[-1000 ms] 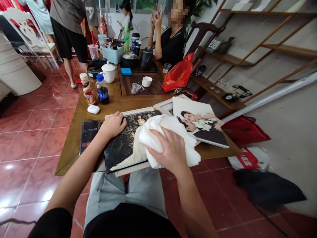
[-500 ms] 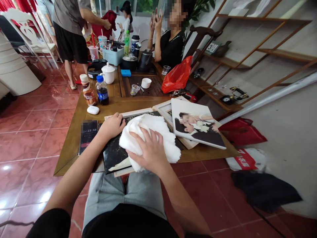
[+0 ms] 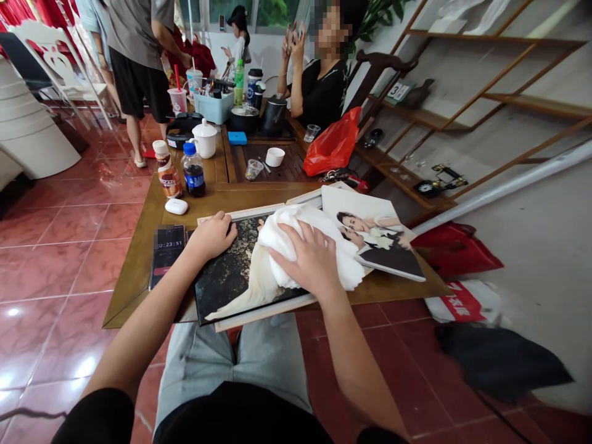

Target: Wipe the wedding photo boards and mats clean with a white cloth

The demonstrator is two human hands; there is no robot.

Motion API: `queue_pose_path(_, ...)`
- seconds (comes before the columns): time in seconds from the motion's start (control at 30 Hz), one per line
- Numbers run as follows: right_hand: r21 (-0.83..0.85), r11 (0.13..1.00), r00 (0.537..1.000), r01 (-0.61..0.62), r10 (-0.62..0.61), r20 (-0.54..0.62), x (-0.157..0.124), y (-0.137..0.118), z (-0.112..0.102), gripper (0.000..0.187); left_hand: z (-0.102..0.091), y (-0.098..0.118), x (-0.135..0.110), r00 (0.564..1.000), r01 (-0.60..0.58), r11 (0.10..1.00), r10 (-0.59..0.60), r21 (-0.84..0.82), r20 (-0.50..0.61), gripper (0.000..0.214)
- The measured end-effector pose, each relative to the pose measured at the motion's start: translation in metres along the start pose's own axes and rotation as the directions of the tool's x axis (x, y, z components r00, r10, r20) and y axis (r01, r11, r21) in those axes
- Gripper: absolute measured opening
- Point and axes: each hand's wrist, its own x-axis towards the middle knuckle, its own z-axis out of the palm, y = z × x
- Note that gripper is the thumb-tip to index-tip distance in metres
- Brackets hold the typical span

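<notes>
A dark framed wedding photo [image 3: 226,274] lies flat at the near edge of a low wooden table [image 3: 139,259]. My left hand [image 3: 211,235] rests on its upper left corner, fingers curled over the frame's edge. My right hand [image 3: 312,262] presses a white cloth [image 3: 296,231] onto the right part of the photo. A second wedding print [image 3: 374,237] lies just to the right, partly under the cloth.
A phone showing a timer [image 3: 167,256] lies left of the frame, with a white earbud case [image 3: 176,206], two bottles [image 3: 185,171], a white teapot [image 3: 205,137] and a red bag [image 3: 333,147] farther back. A person in black sits behind the table; others stand at the far left.
My right hand has slid the cloth across the photo to the left and then back to the right. My left hand has stayed on the corner.
</notes>
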Motion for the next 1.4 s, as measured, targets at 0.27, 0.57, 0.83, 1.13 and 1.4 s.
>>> queue_pose_path(0.27, 0.058, 0.991, 0.986, 0.124, -0.130, 0.108, 0.007, -0.035, -0.001, 0.062, 0.000, 0.000, 0.000, 1.000, -0.011, 1.000, 0.011, 0.009, 0.009, 0.037)
queue_pose_path(0.57, 0.073, 0.996, 0.992, 0.051, -0.060, 0.115, 0.022, -0.019, -0.001, 0.058, 0.001, -0.001, -0.001, 1.000, -0.010, 1.000, 0.010, 0.010, -0.001, 0.038)
queue_pose_path(0.83, -0.009, 1.000, 0.986, 0.006, -0.005, 0.167, 0.035, -0.023, 0.004, 0.062, 0.001, 0.000, -0.001, 1.000, 0.004, 1.000, -0.004, 0.012, 0.011, 0.038)
queue_pose_path(1.13, 0.000, 1.000, 0.973, 0.002, -0.002, 0.230, 0.045, -0.038, 0.004, 0.064, 0.003, -0.002, -0.001, 1.000, -0.014, 1.000, 0.014, 0.019, -0.003, 0.037)
queue_pose_path(1.4, -0.025, 0.991, 0.982, -0.130, 0.132, 0.138, 0.045, -0.035, 0.011, 0.065, 0.001, -0.001, -0.001, 1.000, -0.010, 1.000, 0.010, 0.018, -0.005, 0.038)
